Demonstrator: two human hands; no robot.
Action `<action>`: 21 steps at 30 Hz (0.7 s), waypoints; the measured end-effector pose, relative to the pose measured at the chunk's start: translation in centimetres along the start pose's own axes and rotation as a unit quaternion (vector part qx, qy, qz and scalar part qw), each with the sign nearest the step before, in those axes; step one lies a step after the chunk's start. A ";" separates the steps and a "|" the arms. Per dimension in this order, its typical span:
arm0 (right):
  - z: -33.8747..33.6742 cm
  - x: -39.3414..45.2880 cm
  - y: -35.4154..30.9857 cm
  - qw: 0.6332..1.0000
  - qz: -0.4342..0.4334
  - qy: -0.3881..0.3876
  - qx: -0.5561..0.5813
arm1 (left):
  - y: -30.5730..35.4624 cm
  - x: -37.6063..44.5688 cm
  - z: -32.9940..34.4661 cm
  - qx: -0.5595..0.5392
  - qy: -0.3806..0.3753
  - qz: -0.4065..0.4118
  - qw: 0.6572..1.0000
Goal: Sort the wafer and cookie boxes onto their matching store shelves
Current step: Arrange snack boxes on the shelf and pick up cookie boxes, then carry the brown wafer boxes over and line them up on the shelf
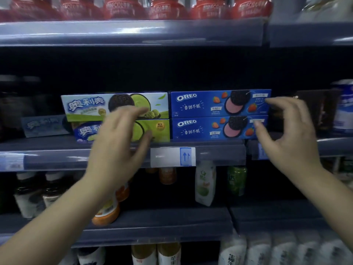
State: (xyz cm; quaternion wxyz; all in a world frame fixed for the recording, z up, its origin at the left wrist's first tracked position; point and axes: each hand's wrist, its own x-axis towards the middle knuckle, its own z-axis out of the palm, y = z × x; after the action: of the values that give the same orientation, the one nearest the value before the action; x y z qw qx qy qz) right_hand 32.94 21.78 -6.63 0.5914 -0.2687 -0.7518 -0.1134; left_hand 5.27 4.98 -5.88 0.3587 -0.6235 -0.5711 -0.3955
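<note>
Squaring the two stacks should go best with gentle, level nudges, since the left hand [118,142] hovers loose-fingered before the green cookie boxes [114,106] and the right hand [286,134], fingers spread and empty, flanks the blue Oreo boxes [202,115] on the middle shelf [76,157].
</note>
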 end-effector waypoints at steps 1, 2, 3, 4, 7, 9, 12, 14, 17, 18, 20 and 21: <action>-0.2 -0.1 -0.5 0.999 -0.008 -0.038 0.003 | 1.5 0.4 0.8 -0.031 -0.038 0.002 0.999; -0.4 -0.3 -0.9 0.997 -0.014 -0.074 -0.003 | 2.9 0.8 1.8 -0.054 -0.065 0.002 0.996; -0.7 -0.7 -1.3 0.994 -0.018 -0.104 -0.015 | 4.4 1.2 2.8 -0.069 -0.085 0.001 0.994; -1.0 -1.1 -1.6 0.991 -0.017 -0.126 -0.028 | 5.9 1.6 3.8 -0.076 -0.103 -0.001 0.992; -2.4 -2.2 -2.1 0.985 -0.011 -0.162 -0.057 | 10.5 2.8 6.3 -0.069 -0.155 -0.012 0.985; -3.6 -2.6 -1.8 0.981 -0.002 -0.177 -0.078 | 12.8 3.6 7.6 -0.093 -0.166 -0.010 0.982; -5.9 -2.7 -0.2 0.976 0.026 -0.187 -0.110 | 15.0 4.8 9.4 -0.124 -0.166 0.003 0.978; -7.4 -2.6 1.2 0.973 0.044 -0.187 -0.127 | 16.4 5.3 10.5 -0.140 -0.162 0.011 0.977; -9.5 -2.5 3.4 0.970 0.064 -0.185 -0.147 | 18.5 5.9 11.9 -0.166 -0.151 0.023 0.974; -10.1 -2.5 4.2 0.968 0.072 -0.183 -0.154 | 19.3 6.2 12.3 -0.172 -0.150 0.027 0.973; -11.3 -2.6 5.5 0.968 0.084 -0.177 -0.158 | 20.6 6.8 13.3 -0.179 -0.145 0.033 0.973; -11.7 -2.7 6.2 0.969 0.087 -0.173 -0.156 | 21.2 7.1 13.8 -0.181 -0.138 0.035 0.973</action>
State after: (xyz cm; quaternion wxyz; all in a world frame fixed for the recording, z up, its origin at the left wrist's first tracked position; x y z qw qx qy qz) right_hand 46.37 20.46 -6.83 0.4107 -0.4373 -0.7896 -0.1288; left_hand 27.78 18.55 -5.28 0.1712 -0.7460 -0.5118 -0.3900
